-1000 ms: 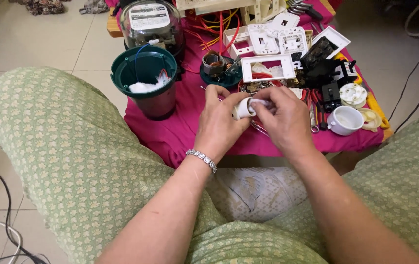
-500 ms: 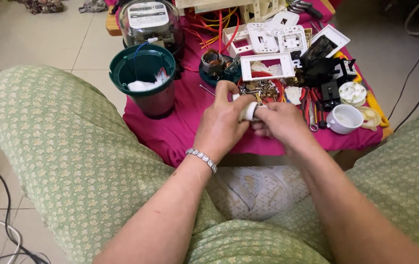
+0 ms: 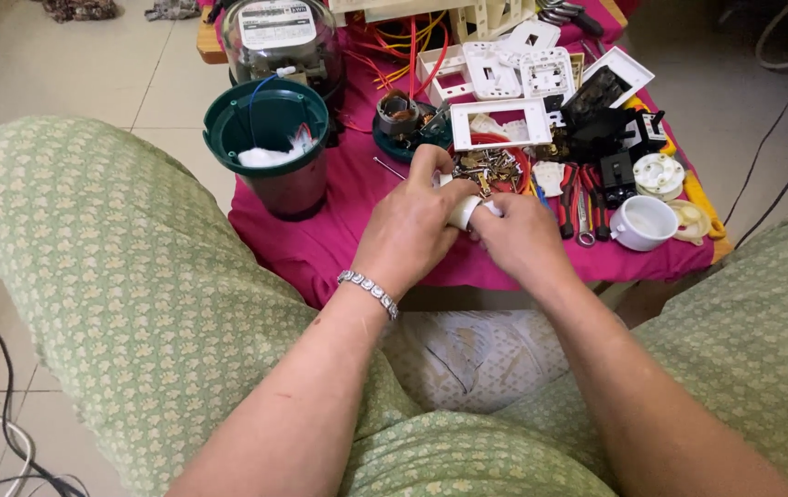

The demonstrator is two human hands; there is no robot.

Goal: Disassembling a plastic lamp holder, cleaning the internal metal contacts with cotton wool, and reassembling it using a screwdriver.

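I pinch the small white fitting (image 3: pixel 464 212) between my left hand (image 3: pixel 412 225) and right hand (image 3: pixel 523 239), both closed on it above the pink cloth (image 3: pixel 320 239), so loose bits land there.

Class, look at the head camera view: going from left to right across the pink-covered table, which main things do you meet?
Green pot → left hand → small white part held between both hands → right hand → white cup.

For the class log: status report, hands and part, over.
Left hand and right hand both grip small white part. Over pink cloth. Nothing blocking.
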